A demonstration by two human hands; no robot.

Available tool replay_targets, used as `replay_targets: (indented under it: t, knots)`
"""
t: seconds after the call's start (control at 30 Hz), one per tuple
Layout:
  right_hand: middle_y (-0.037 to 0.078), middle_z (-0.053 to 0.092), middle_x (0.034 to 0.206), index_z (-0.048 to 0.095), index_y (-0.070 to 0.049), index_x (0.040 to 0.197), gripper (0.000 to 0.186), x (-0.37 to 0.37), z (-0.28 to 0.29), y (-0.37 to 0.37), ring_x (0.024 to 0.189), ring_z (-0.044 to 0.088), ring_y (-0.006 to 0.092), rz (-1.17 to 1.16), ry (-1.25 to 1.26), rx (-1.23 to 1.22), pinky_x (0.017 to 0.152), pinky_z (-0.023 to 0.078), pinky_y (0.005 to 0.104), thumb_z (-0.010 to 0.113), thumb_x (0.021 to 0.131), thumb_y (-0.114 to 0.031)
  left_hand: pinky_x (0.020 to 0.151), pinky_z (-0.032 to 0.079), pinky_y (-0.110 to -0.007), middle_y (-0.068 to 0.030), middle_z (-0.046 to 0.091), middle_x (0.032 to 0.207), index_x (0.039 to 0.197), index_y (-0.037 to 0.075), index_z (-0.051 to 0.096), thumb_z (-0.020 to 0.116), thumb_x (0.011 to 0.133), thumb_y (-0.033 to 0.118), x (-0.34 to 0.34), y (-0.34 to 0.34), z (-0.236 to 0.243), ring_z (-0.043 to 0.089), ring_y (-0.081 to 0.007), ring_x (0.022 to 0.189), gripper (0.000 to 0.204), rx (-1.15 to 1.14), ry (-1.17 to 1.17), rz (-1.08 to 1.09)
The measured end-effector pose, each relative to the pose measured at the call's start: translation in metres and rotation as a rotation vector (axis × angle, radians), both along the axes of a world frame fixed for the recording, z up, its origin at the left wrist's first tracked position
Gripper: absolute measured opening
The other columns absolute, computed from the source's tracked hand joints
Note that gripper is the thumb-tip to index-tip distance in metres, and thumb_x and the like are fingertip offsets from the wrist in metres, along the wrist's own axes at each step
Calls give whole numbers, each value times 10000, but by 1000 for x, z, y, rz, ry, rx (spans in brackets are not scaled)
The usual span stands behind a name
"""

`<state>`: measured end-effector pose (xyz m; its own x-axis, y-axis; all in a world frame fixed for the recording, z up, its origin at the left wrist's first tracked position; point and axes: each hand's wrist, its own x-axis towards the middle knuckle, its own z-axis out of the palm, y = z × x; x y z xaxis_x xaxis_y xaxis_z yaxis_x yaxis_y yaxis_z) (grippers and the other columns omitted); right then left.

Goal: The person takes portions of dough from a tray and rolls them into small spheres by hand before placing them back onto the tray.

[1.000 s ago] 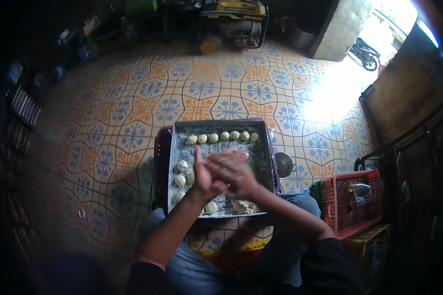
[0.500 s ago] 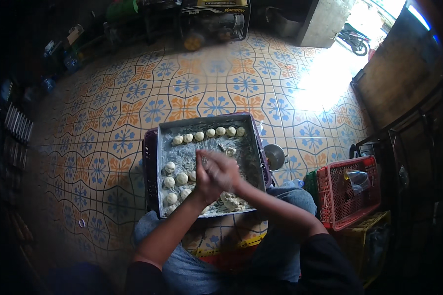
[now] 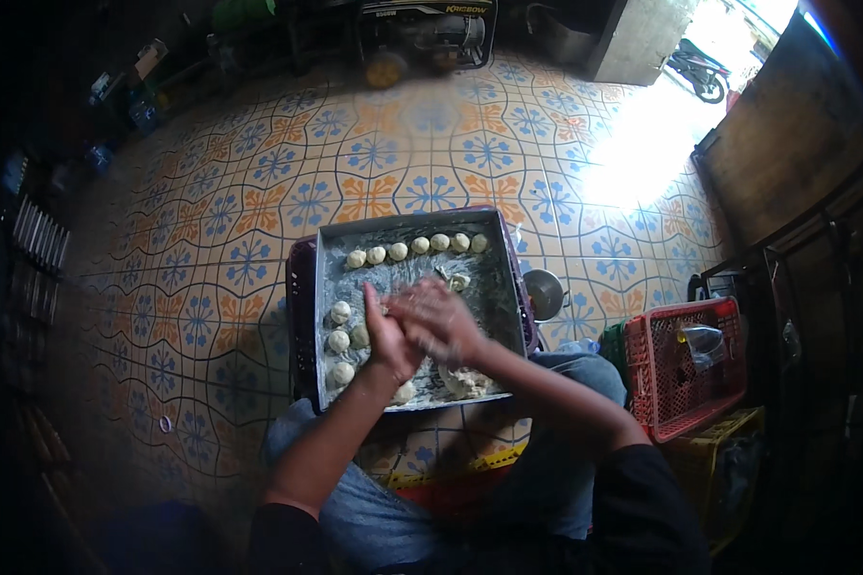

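Observation:
My left hand and my right hand press together palm to palm above a metal tray dusted with flour. My right hand lies over the left and is smeared by motion. Whatever lies between the palms is hidden. A row of dough balls lines the tray's far side. Several more dough balls sit at the left, partly covered by my hands and forearm. Near my right wrist lies a rough lump of dough, and a small dough piece rests beyond my right hand.
The tray rests on a dark purple crate in front of my knees. To its right stand a metal pot, a red crate with a plastic bag, and a yellow crate. A generator stands on the far tiled floor.
My hands have shifted against each other, the left thumb now standing further apart at the left. The whole view has moved slightly.

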<state>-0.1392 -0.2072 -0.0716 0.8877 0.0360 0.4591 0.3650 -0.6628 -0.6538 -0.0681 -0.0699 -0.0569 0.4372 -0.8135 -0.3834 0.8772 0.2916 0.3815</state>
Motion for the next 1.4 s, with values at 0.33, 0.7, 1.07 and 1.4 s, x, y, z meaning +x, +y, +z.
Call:
replay_targets:
  t: [0.33,0.7,1.07,1.4]
  knots:
    - [148,573,1473,602,-117,1433,593,8,8,-19,1451,436,364,133,-26,-117,1217,246,582,474,1003,-505,1162,388,-475,-163,571,1456,1493,11,473,255,904,885,8,3,10,531,-321,1359,1077,-109,35,-10]
    - [90,716,1270,644,-163,1365,433,46,-77,-83,1099,693,344,-613,349,-44,918,561,452,667,948,-278,434,291,-196,37,483,713,864,164,514,607,1040,369,42,-8,-7,371,-49,517,286,147,12,219]
    - [202,642,1178,740,-126,1074,300,28,-185,-78,1048,635,407,-680,437,-236,904,526,496,729,774,-116,544,386,-237,24,503,805,893,149,523,634,1014,332,52,19,23,460,-90,637,245,203,-49,299]
    - [159,747,1072,738,-68,1166,340,49,28,-56,915,705,187,-120,416,377,788,546,357,814,860,-195,1103,444,-402,-107,648,1325,1410,85,576,731,962,306,77,23,27,576,-236,1295,522,551,-1576,-44]
